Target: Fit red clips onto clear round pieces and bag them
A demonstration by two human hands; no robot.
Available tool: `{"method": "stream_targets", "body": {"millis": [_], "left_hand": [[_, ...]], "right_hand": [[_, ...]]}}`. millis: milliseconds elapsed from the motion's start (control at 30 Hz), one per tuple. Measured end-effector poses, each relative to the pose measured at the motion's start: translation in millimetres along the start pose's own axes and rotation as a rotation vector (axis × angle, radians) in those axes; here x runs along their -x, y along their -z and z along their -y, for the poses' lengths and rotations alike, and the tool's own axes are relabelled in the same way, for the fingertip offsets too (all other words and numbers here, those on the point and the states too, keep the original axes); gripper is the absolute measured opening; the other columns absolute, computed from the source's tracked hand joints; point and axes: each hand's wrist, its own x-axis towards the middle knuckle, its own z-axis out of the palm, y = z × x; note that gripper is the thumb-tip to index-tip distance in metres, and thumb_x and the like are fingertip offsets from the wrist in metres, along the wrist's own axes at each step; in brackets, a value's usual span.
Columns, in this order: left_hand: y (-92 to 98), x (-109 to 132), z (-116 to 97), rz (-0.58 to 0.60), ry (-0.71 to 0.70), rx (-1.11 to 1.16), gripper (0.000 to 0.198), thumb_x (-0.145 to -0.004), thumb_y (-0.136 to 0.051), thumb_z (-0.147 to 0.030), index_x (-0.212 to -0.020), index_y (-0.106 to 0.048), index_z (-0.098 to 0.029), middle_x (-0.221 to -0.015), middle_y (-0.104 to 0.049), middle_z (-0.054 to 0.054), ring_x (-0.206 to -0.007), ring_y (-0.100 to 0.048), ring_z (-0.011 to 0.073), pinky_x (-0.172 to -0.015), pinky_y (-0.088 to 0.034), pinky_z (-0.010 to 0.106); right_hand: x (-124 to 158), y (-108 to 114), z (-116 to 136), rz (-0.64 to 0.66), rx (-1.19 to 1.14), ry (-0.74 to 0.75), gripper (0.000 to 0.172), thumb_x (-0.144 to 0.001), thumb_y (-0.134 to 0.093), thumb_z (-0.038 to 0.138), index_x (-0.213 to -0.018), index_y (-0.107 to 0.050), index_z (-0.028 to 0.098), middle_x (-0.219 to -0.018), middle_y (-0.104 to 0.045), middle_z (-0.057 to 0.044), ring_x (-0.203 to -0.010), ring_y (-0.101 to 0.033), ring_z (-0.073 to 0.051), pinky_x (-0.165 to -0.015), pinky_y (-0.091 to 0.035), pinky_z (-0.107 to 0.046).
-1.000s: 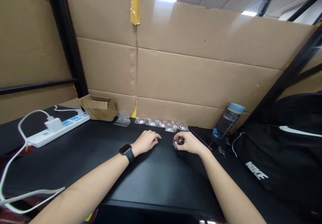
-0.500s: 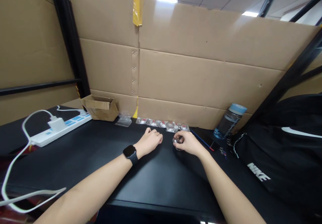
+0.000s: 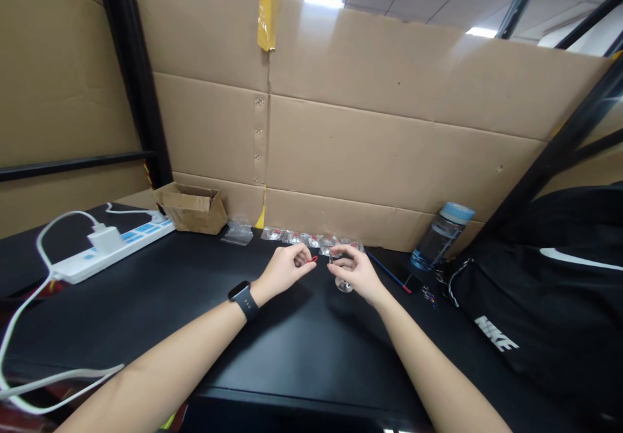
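Red plastic shows first: you hold a small red plastic piece (image 3: 314, 259) pinched between the thumb and forefinger of your left hand (image 3: 285, 268), lifted just off the black tabletop (image 3: 272, 342). Your right hand (image 3: 357, 272) is just beside it, fingers curled and closed on a small clear plastic item (image 3: 343, 284); its exact form is too small to tell. The two pieces are near each other but apart, not joined.

Behind your hands, a row of clear packets with red contents (image 3: 311, 239) lies along the foot of the brown cardboard wall (image 3: 389, 147). I judge these to be finished units, several in number, with the one in hand only under way.

A small stack of flat clear bags (image 3: 237, 233) lies left of the row, beside an open brown cardboard box (image 3: 191, 208); whether stock remains in the box cannot be seen.

Further out:
- At left, a white power strip with plugged charger (image 3: 114, 248).
- On your left wrist, a black smartwatch (image 3: 243, 298).
- At right, a blue pen (image 3: 389, 272), a blue-lidded clear water bottle (image 3: 440, 235) and a black sports bag (image 3: 535, 277).
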Motion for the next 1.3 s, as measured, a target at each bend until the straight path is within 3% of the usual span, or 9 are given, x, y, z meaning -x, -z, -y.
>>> {"method": "stream_targets", "body": {"millis": [167, 433, 600, 867, 1033, 1300], "left_hand": [[0.0, 0, -6, 0.043, -0.032, 0.025, 0.019, -0.091, -0.065, -0.035, -0.093, -0.076, -0.020, -0.091, -0.078, 0.004, -0.083, -0.071, 0.0188, -0.079, -0.055, 0.028], [-6.1, 2, -8, 0.031, -0.025, 0.118, 0.021, -0.092, -0.063, -0.030, -0.108, -0.074, -0.020, -0.103, -0.077, 0.004, -0.092, -0.073, 0.0195, -0.090, -0.057, 0.031], [-4.6, 1, -4, 0.010, 0.019, 0.163, 0.019, -0.092, -0.064, -0.033, -0.101, -0.074, -0.020, -0.098, -0.078, 0.005, -0.090, -0.073, 0.0203, -0.086, -0.057, 0.030], [6.0, 2, -11, 0.037, -0.292, -0.401, 0.024, -0.102, -0.049, -0.031, -0.100, -0.071, -0.021, -0.099, -0.074, 0.004, -0.094, -0.065, 0.0196, -0.093, -0.040, 0.036], [4.5, 5, -15, 0.052, -0.308, -0.554, 0.027, -0.103, -0.042, -0.027, -0.098, -0.067, -0.019, -0.093, -0.070, 0.006, -0.091, -0.061, 0.0195, -0.086, -0.036, 0.035], [1.1, 7, -11, 0.065, -0.273, -0.592, 0.016, -0.094, -0.054, -0.019, -0.083, -0.066, -0.019, -0.089, -0.069, 0.005, -0.091, -0.060, 0.0208, -0.084, -0.036, 0.036]], "right_hand": [[1, -12, -3, 0.005, -0.129, -0.005, 0.047, -0.069, -0.085, 0.035, -0.109, -0.066, 0.022, -0.115, -0.070, -0.009, -0.103, -0.071, -0.025, -0.094, -0.056, -0.042], [6, -21, 3, 0.018, -0.211, -0.022, 0.051, -0.068, -0.086, 0.036, -0.111, -0.064, 0.023, -0.119, -0.068, -0.009, -0.106, -0.069, -0.026, -0.100, -0.053, -0.047], [10, -33, 9, -0.046, -0.280, -0.043, 0.050, -0.070, -0.085, 0.036, -0.113, -0.063, 0.023, -0.119, -0.069, -0.010, -0.105, -0.069, -0.025, -0.102, -0.052, -0.047], [12, -43, 10, -0.082, -0.310, 0.023, 0.043, -0.071, -0.085, 0.031, -0.108, -0.063, 0.024, -0.116, -0.068, -0.006, -0.103, -0.070, -0.024, -0.102, -0.053, -0.044], [12, -44, 7, -0.078, -0.257, 0.036, 0.043, -0.072, -0.084, 0.032, -0.108, -0.063, 0.023, -0.116, -0.067, -0.007, -0.103, -0.070, -0.024, -0.098, -0.056, -0.043], [11, -48, -1, -0.055, -0.088, 0.084, 0.039, -0.074, -0.080, 0.031, -0.110, -0.066, 0.022, -0.112, -0.070, -0.008, -0.104, -0.070, -0.026, -0.085, -0.059, -0.037]]}}
